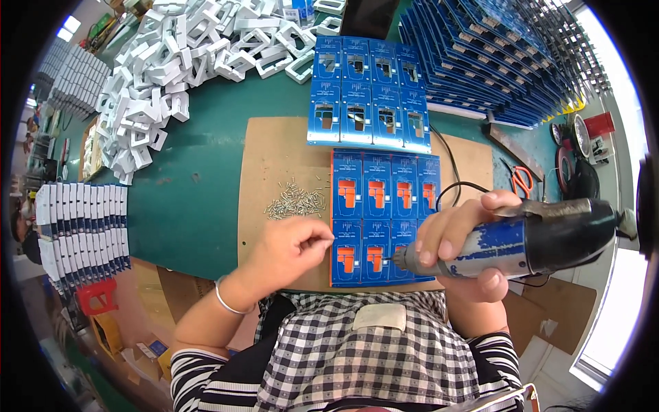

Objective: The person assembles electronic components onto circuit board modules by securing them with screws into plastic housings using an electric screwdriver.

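I see six of eight slots on the blue panel (384, 216) holding orange inserts, right hand (456, 240) wrapped tight round the electric screwdriver (522, 240), left hand (295, 247) pinching, contents unclear.

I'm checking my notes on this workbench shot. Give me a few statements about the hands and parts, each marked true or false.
1. The right hand holds an electric screwdriver. True.
2. The left hand rests on the heap of white plastic frames. False: it pinches at the edge of the blue panel, far from that heap.
3. Loose screws lie on the cardboard sheet. True.
4. The panel's inserts are green. False: they are orange.
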The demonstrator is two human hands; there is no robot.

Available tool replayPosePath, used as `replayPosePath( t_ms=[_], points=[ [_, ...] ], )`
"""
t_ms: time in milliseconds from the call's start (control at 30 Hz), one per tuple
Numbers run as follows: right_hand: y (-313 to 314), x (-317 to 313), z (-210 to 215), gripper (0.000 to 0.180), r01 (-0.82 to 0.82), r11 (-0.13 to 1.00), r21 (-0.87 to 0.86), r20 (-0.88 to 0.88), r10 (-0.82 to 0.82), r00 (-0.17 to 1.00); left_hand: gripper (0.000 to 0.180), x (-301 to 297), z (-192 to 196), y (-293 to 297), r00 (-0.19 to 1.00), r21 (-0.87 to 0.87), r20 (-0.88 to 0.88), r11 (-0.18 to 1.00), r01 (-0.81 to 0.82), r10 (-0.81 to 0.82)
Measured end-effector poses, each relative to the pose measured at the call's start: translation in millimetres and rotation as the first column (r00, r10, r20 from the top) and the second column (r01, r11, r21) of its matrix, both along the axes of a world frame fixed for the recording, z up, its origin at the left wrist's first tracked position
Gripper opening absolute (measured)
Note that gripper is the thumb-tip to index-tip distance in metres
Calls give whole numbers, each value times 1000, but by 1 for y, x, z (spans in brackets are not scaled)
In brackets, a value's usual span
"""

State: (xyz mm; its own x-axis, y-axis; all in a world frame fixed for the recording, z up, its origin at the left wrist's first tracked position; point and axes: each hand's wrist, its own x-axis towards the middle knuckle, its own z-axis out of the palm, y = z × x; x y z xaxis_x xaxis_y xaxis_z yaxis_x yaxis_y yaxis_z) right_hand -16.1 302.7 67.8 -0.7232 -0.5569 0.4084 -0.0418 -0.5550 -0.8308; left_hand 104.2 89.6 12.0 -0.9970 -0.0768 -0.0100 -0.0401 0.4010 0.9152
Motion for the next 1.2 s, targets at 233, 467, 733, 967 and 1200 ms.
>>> replayPosePath(
  t_ms=[233,467,733,967,1200],
  points=[
    [-5,1,-4,70,-128,990,-66,83,133,988,9,5,-20,7,986,-106,-164,994,-5,-13],
    [-15,2,-10,72,-199,974,-107,-14,199,980,16,2,-17,8,956,-333,-268,943,21,-116],
    [-39,2,-18,74,-200,980,16,-237,198,951,21,5,-21,4,932,-351,-341,936,-7,-120],
    [-48,11,-14,75,-159,986,58,-176,167,970,19,5,-25,3,928,-306,-355,952,-1,-113],
    [-56,17,-10,69,-173,982,74,-271,187,944,18,6,-28,0,918,-260,-383,966,0,-103]
  ],
)
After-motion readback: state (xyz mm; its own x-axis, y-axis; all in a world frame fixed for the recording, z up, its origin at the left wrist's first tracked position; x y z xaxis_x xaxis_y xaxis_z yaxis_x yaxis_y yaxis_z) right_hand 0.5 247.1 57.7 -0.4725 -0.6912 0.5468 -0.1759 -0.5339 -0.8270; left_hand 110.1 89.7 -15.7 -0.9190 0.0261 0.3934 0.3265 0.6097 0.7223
